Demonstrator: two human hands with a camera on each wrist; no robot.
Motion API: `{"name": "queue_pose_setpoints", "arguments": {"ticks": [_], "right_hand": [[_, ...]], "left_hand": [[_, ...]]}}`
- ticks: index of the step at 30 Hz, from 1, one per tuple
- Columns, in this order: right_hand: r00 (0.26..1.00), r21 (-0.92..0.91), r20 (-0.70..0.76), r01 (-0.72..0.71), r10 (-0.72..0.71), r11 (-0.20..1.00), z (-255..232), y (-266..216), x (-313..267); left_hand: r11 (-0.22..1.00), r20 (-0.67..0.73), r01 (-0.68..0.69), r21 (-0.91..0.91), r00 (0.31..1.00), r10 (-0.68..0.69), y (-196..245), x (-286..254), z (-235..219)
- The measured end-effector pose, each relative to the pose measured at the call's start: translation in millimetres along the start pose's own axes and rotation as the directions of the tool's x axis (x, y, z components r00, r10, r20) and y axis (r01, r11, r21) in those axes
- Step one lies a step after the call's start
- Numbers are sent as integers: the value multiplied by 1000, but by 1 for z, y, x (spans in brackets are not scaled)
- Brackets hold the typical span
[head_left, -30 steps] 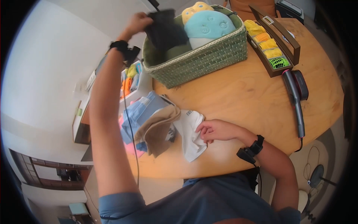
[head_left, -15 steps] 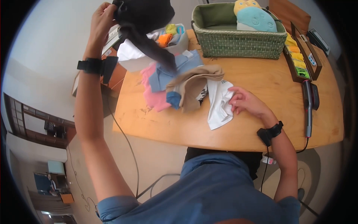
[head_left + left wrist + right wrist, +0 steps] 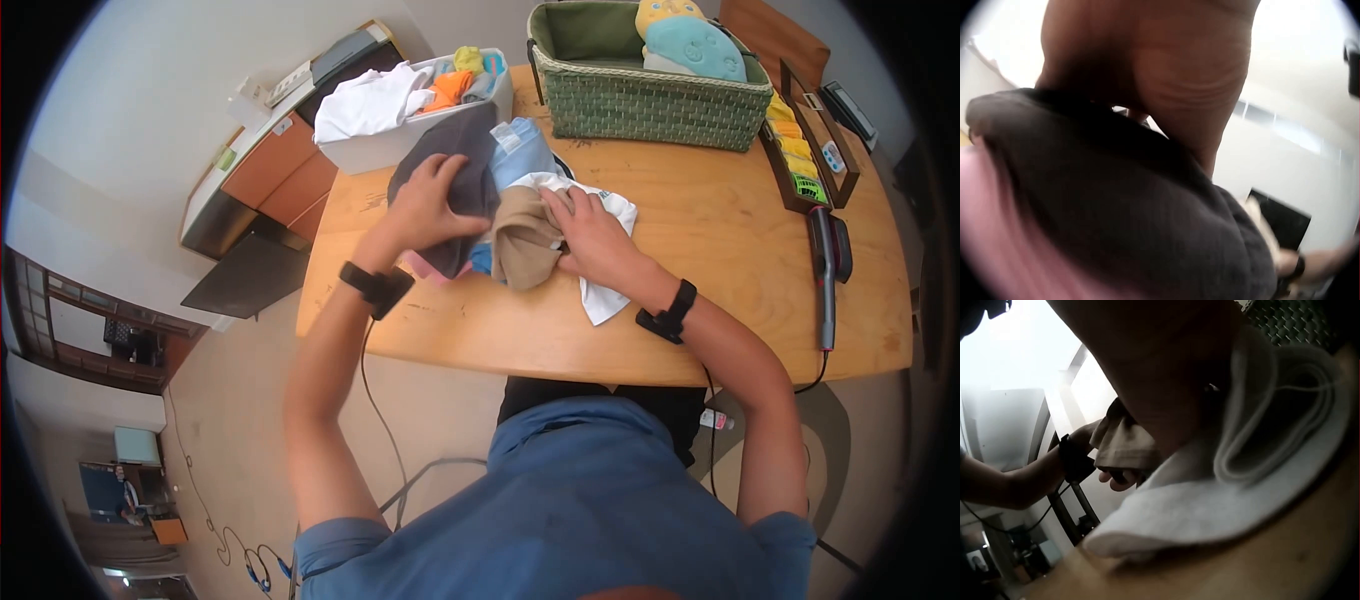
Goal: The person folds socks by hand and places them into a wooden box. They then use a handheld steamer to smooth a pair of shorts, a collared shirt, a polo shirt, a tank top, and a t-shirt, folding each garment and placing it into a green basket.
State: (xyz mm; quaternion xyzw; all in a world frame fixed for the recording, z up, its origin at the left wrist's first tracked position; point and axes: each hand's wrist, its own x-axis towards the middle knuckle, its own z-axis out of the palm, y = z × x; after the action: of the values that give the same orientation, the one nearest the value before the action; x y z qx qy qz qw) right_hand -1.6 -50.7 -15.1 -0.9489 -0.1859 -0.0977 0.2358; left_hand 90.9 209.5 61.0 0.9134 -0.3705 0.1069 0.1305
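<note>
My left hand rests on a dark grey garment, its fingers spread over the cloth and the thumb pointing toward a tan garment. In the left wrist view the dark cloth bulges below the palm. My right hand grips the right side of the tan garment between thumb and fingers. Under and beside that hand lies a white garment, whose rolled fold fills much of the right wrist view. A light blue garment lies behind, and some pink cloth peeks out below the left hand.
A pale bin of clothes stands at the back left. Behind the pile, a green woven basket holds a plush toy. At the right are an open brown box with yellow items and a corded hair-styling tool.
My left hand has brought the dark grey garment from over the basket down onto the pile's left side. My right hand has moved left from the white garment to the tan one.
</note>
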Motion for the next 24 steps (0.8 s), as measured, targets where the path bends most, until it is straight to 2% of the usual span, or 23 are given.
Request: {"name": "queue_pose_setpoints", "arguments": {"ticks": [1, 4, 6, 7, 9, 10, 11, 12, 13, 14, 16, 17, 18, 19, 20, 22, 24], "right_hand": [[999, -56, 36, -30, 32, 998, 2, -1, 5], [1000, 147, 3, -24, 24, 989, 10, 23, 15], [997, 408, -56, -21, 48, 913, 15, 50, 30], [994, 530, -84, -11, 65, 848, 13, 62, 40], [918, 587, -390, 185, 74, 788, -21, 71, 55], [912, 701, -366, 136, 189, 700, -44, 76, 59], [897, 801, -327, 96, 297, 591, -70, 81, 62], [890, 869, -307, 118, 336, 481, -94, 88, 63], [885, 921, -283, 143, 369, 362, -115, 90, 64], [872, 879, -315, 119, 375, 462, -131, 84, 63], [844, 764, -380, 55, 379, 643, -152, 77, 62], [862, 432, -482, 80, 155, 898, -153, 77, 62], [924, 206, -381, 40, 43, 978, -146, 74, 59], [979, 96, -200, -25, 44, 995, -132, 65, 54], [998, -25, -16, -67, 66, 997, -116, 53, 49], [989, 57, 137, -65, 57, 996, -97, 4, 37], [996, -51, 55, 74, -71, 996, -50, 5, 46]], "left_hand": [[999, 9, 36, 10, 999, -36, 2, -3, 0], [992, 19, 120, 38, 993, -121, 3, -8, -1], [986, 17, 156, 59, 987, -157, -8, -4, 2], [987, -96, 155, 51, 984, -149, -17, -2, -5], [989, -311, 145, 33, 942, -128, -43, 1, -22], [979, -400, 205, -3, 897, -189, -44, 2, -44], [965, -423, 259, -50, 870, -255, -52, 3, -66], [971, -464, 230, -69, 854, -235, -57, 2, -85], [959, -489, 273, -72, 828, -272, -62, -2, -98], [945, -514, 317, -76, 800, -310, -66, -6, -106], [931, -480, 361, -50, 809, -339, -73, -13, -113], [924, -461, 381, -38, 814, -355, -73, -17, -113], [936, -354, 342, -78, 868, -347, -73, -20, -107], [944, -244, 307, -123, 912, -329, -75, -24, -96], [946, -135, 275, -171, 945, -299, -73, -28, -88], [949, 132, 272, -158, 958, -253, -48, -27, -69], [970, 157, 200, -138, 972, -178, -49, -33, -23]]}}
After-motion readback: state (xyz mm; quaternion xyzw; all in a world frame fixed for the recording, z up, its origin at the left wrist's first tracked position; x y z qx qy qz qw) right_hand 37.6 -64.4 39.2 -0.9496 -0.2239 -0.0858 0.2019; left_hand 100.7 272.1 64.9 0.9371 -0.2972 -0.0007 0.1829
